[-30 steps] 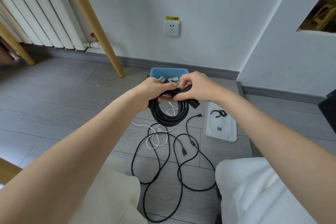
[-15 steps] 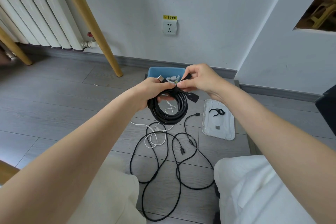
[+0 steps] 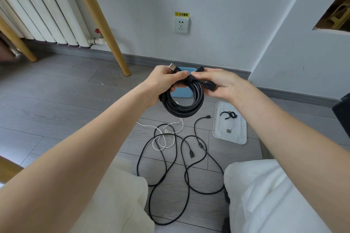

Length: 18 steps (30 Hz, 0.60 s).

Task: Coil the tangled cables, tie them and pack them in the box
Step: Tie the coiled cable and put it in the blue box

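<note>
A thick black coiled cable (image 3: 182, 106) hangs in the air in front of me. My left hand (image 3: 162, 83) grips the coil's top left, with a silver USB plug sticking up above the fingers. My right hand (image 3: 216, 85) pinches a black strap wrapped over the top of the coil and also holds a black connector. Behind the coil stands the blue box (image 3: 181, 93), mostly hidden. On the floor lie a loose thin black cable (image 3: 187, 172) and a tangled white cable (image 3: 166, 134).
A white lid (image 3: 237, 134) lies on the floor to the right, holding a black strap (image 3: 228, 115) and a small dark piece. A wooden leg (image 3: 115, 51) slants down at the back left near a radiator (image 3: 37, 9). My knees frame the loose cables.
Both hands have lifted the coil a little higher and further from me. My right hand shifted from the top of the coil to pinching the strap with the connector in its palm.
</note>
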Available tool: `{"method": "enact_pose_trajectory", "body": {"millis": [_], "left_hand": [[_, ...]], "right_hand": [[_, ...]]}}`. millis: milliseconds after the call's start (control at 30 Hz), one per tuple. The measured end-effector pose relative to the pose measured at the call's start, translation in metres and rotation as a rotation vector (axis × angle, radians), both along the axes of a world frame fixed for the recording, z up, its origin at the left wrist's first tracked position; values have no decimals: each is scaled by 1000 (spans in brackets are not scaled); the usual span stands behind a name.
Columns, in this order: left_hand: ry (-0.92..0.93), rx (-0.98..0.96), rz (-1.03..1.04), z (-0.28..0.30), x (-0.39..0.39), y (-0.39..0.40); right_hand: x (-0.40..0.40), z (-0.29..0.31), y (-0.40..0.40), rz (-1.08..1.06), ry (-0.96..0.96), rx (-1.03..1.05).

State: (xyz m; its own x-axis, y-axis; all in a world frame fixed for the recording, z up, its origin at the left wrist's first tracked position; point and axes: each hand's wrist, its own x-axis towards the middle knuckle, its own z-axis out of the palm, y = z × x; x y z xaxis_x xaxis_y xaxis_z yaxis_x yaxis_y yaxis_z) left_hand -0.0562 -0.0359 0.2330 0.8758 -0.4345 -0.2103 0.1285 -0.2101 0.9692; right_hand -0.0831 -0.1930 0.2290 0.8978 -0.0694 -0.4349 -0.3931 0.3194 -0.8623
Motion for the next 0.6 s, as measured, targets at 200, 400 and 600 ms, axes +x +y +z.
{"method": "enact_pose_trajectory", "body": {"millis": [200, 400, 600], "left_hand": [[-130, -9, -7, 5, -1, 3], [-185, -113, 16, 11, -4, 0], [-215, -209, -23, 13, -5, -6]], "right_hand": [[-2, 7, 0, 62, 26, 129], [-2, 8, 3, 107, 72, 290], [-7, 8, 7, -15, 69, 430]]}}
